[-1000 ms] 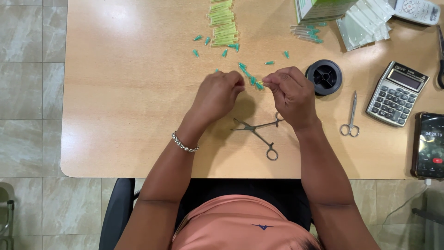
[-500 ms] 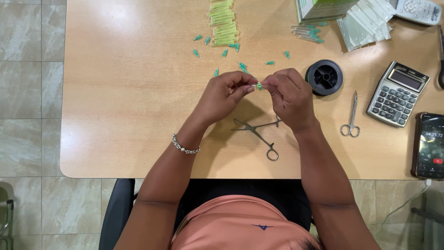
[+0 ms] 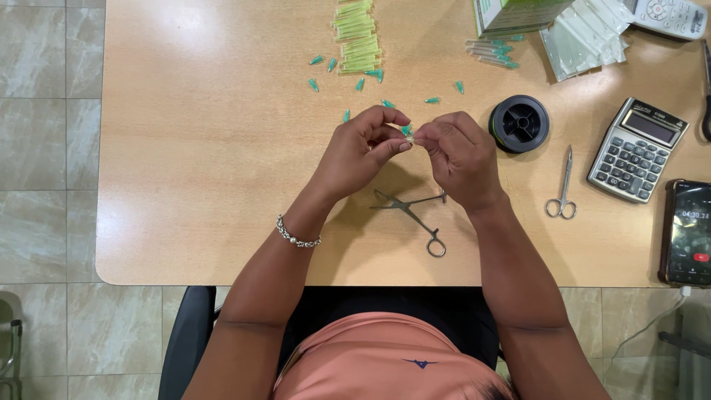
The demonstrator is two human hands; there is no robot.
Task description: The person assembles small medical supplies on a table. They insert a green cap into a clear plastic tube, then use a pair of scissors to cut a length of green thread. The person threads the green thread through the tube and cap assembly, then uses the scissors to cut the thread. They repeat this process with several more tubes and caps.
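Note:
Above the middle of the wooden table point(image 3: 207, 185), my left hand point(image 3: 359, 152) and my right hand point(image 3: 459, 155) meet fingertip to fingertip. Between them they pinch a small green-tipped needle piece point(image 3: 406, 131). A beaded bracelet point(image 3: 298, 234) circles my left wrist. Metal forceps point(image 3: 415, 213) lie on the table just below both hands. Loose green caps point(image 3: 348, 78) are scattered beyond the hands, near a pile of pale green tubes point(image 3: 357, 37).
A black spool point(image 3: 520, 123) sits right of my right hand. Further right lie small scissors point(image 3: 563, 185), a calculator point(image 3: 637, 150) and a phone point(image 3: 689, 233). Plastic packets point(image 3: 585, 37) and a box point(image 3: 518, 15) lie at the far right.
Both hands have lifted slightly off the table and drawn together. The green piece, held low near the table a second ago, now sits between the fingertips of both hands.

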